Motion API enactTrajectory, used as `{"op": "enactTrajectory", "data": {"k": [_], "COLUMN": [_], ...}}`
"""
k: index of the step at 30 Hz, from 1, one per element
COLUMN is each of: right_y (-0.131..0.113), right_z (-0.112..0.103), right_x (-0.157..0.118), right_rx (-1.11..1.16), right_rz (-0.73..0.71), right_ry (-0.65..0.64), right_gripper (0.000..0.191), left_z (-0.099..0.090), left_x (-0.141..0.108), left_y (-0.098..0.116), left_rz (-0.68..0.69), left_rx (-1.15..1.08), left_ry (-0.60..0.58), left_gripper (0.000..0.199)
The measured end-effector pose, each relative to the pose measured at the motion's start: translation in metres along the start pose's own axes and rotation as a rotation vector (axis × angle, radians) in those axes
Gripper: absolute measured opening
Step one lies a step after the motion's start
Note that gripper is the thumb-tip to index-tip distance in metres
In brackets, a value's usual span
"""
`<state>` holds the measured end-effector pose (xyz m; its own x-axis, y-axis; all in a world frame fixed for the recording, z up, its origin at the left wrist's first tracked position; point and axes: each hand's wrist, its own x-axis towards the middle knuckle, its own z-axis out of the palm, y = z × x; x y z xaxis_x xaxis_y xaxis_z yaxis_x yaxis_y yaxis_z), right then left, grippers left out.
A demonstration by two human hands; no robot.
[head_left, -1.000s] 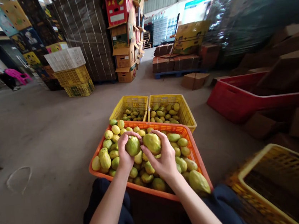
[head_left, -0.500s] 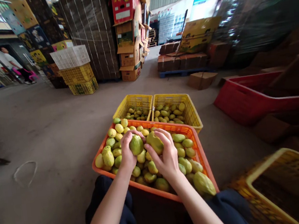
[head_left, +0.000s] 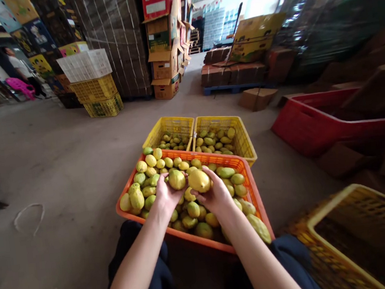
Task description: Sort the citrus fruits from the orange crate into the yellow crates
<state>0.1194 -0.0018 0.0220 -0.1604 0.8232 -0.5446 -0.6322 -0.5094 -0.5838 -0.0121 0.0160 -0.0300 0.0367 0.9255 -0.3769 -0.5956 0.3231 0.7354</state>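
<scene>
My left hand (head_left: 165,193) is closed around a small green-yellow papaya (head_left: 177,179). Beside it, my right hand (head_left: 216,193) cups a yellower papaya (head_left: 199,181) from below and the right, its pointed end turned toward me. Both fruits are held over an orange crate (head_left: 264,217) full of green and yellow papayas, the two close together. Some fingers are hidden behind the fruits. Among the papayas in the crate, a large ribbed one (head_left: 258,228) lies at the near right corner.
Two yellow crates (head_left: 150,134) with more papayas stand just beyond the orange one. At right are a red bin (head_left: 292,133) and a yellow crate (head_left: 313,242). Stacked cartons (head_left: 165,68) and crates (head_left: 97,88) stand farther back. A person (head_left: 18,64) is near a pink chair (head_left: 21,87) at far left.
My right hand has rolled from gripping over its papaya to cupping it from beneath, so a yellow end now faces up. My left hand has also turned its papaya, opening its palm upward.
</scene>
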Motion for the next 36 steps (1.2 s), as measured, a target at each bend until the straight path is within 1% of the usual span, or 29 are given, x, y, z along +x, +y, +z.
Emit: {"op": "enactTrajectory", "data": {"k": [2, 5, 7, 11, 13, 15, 20, 24, 28, 32, 36], "right_y": [0.0, 0.001, 0.001, 0.002, 0.002, 0.002, 0.001, 0.0, -0.001, 0.0, 0.001], "right_z": [0.002, 0.003, 0.002, 0.0, -0.001, -0.002, -0.003, -0.003, -0.004, -0.005, -0.004], "right_x": [0.0, -0.001, -0.001, 0.002, 0.003, 0.005, 0.005, 0.004, 0.005, 0.006, 0.005], "right_rx": [0.049, 0.076, 0.078, 0.095, 0.119, 0.144, 0.183, 0.186, 0.187, 0.182, 0.143], "right_rz": [0.039, 0.024, 0.023, 0.045, 0.045, 0.048, 0.065, 0.072, 0.065, 0.057, 0.065], "right_ry": [-0.003, 0.039, 0.027, -0.001, -0.006, -0.013, -0.016, -0.037, -0.032, -0.009, -0.023], "right_gripper": [0.021, 0.027, 0.029, 0.03, 0.03, 0.03, 0.028, 0.031, 0.033, 0.032, 0.03], "left_z": [-0.001, 0.003, 0.01, 0.022, 0.025, 0.026, 0.025, 0.026, 0.027, 0.03, 0.031], "left_x": [0.004, 0.003, -0.002, -0.012, -0.014, -0.015, -0.015, -0.015, -0.016, -0.017, -0.019], "left_y": [-0.003, -0.002, 0.001, 0.009, 0.011, 0.012, 0.011, 0.012, 0.015, 0.016, 0.016], "left_rz": [-0.005, -0.036, -0.075, -0.172, -0.218, -0.237, -0.234, -0.228, -0.246, -0.25, -0.254], "left_rx": [0.009, -0.032, -0.144, -0.488, -0.593, -0.645, -0.65, -0.651, -0.662, -0.646, -0.636], "left_ry": [0.018, 0.03, 0.069, 0.162, 0.172, 0.173, 0.187, 0.19, 0.22, 0.233, 0.226], "left_gripper": [0.027, 0.024, 0.024, 0.032, 0.034, 0.036, 0.037, 0.039, 0.04, 0.038, 0.034]}}
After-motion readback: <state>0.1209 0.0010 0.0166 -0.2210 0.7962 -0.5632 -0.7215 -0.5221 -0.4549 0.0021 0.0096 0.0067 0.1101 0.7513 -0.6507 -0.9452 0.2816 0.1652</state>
